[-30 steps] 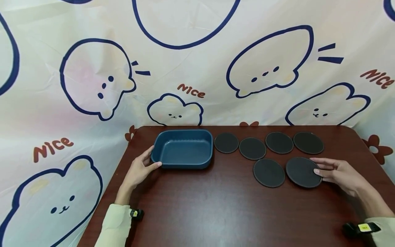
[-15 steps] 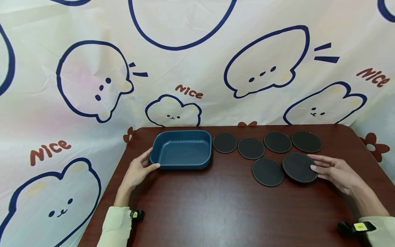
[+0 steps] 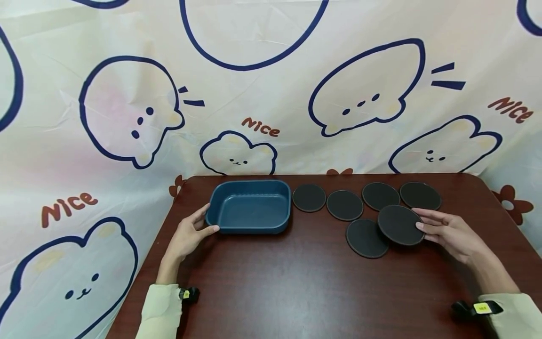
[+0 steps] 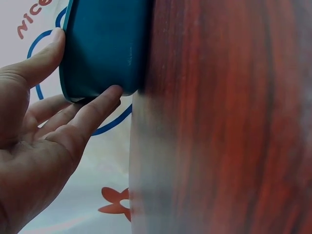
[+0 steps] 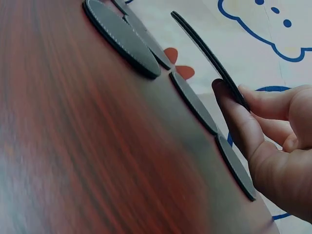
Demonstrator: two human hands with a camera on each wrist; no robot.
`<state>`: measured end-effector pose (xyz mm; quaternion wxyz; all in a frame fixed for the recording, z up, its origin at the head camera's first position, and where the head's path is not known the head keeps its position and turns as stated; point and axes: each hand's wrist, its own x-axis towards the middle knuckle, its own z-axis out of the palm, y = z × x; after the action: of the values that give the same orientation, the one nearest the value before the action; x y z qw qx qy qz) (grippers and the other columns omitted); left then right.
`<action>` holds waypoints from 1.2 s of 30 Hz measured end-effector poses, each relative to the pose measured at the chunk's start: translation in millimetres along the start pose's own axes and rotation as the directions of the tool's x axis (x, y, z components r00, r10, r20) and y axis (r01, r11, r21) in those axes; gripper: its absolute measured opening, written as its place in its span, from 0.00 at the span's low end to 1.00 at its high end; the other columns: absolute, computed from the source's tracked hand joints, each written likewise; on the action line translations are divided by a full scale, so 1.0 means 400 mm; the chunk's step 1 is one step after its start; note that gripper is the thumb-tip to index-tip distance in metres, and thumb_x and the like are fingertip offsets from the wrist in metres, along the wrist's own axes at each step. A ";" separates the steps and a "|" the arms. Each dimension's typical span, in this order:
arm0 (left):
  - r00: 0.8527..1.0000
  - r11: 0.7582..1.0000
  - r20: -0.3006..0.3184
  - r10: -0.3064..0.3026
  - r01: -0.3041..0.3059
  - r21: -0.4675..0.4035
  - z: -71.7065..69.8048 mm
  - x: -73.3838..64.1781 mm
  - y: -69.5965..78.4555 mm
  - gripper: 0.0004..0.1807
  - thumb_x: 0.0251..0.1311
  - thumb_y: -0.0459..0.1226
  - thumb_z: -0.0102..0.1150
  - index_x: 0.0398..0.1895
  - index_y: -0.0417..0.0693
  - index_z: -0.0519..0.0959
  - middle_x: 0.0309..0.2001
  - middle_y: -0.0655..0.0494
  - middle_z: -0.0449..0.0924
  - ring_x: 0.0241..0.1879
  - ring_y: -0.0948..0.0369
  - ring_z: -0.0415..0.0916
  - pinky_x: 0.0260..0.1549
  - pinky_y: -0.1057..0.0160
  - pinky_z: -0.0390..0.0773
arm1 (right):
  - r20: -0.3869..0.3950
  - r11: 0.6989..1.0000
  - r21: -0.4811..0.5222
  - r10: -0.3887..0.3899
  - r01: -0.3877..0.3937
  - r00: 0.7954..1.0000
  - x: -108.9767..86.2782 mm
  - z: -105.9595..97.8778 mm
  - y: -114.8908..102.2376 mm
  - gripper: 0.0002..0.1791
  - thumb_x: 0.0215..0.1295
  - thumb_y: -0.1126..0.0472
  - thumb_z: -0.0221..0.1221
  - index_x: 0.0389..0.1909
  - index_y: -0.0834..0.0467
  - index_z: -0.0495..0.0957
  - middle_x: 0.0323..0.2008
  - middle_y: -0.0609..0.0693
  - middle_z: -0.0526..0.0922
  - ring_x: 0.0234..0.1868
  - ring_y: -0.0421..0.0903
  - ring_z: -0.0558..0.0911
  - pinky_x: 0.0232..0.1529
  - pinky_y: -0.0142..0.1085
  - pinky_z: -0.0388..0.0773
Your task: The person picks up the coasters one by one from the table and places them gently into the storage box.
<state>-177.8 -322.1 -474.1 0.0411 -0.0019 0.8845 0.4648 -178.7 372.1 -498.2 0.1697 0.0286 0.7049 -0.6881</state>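
Observation:
A deep blue rectangular container [image 3: 250,212] with rounded corners stands at the back left of the table. My left hand [image 3: 188,238] holds its left end, thumb at the front corner and fingers along the side; in the left wrist view the fingertips [image 4: 114,91] press against the container's wall. A round black coaster [image 3: 398,225] with a stitched edge is pinched by its right rim in my right hand [image 3: 450,234]. The right wrist view shows this held coaster [image 5: 209,56] tilted and raised off the table, between thumb and fingers.
Several more black coasters lie flat on the dark brown table [image 3: 279,287]: a near coaster [image 3: 366,239] partly under the held one in the head view, others in a row toward the back edge, such as this coaster [image 3: 309,197]. Behind hangs a cartoon-printed cloth [image 3: 296,94].
My right hand has lifted the coaster and carried it left and toward the back, so it now overlaps its neighbour in the head view. The left hand and the container have stayed in place.

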 end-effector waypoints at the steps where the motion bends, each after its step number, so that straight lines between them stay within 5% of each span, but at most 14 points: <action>1: 1.000 1.000 0.004 -0.001 0.001 -0.001 0.000 0.000 0.001 0.45 0.73 0.42 0.69 0.87 0.50 0.57 0.79 0.35 0.67 0.73 0.39 0.75 0.64 0.44 0.81 | 0.001 1.000 0.004 -0.002 0.002 1.000 0.000 0.004 -0.001 0.24 0.79 0.66 0.61 0.68 0.40 0.82 0.50 0.28 0.89 0.46 0.31 0.90 0.44 0.29 0.89; 36: 0.999 0.999 0.033 0.033 -0.032 -0.010 -0.011 0.002 -0.001 0.45 0.73 0.37 0.68 0.87 0.49 0.56 0.81 0.35 0.64 0.75 0.38 0.71 0.64 0.43 0.80 | 0.036 0.988 0.136 -0.072 0.066 0.997 0.059 0.165 -0.059 0.28 0.78 0.67 0.62 0.75 0.51 0.76 0.53 0.35 0.87 0.46 0.33 0.89 0.46 0.28 0.88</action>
<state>-179.0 -325.8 -471.9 0.0481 0.0199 0.8814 0.4696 -193.9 301.6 -481.7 0.1579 0.0014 0.6536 -0.7402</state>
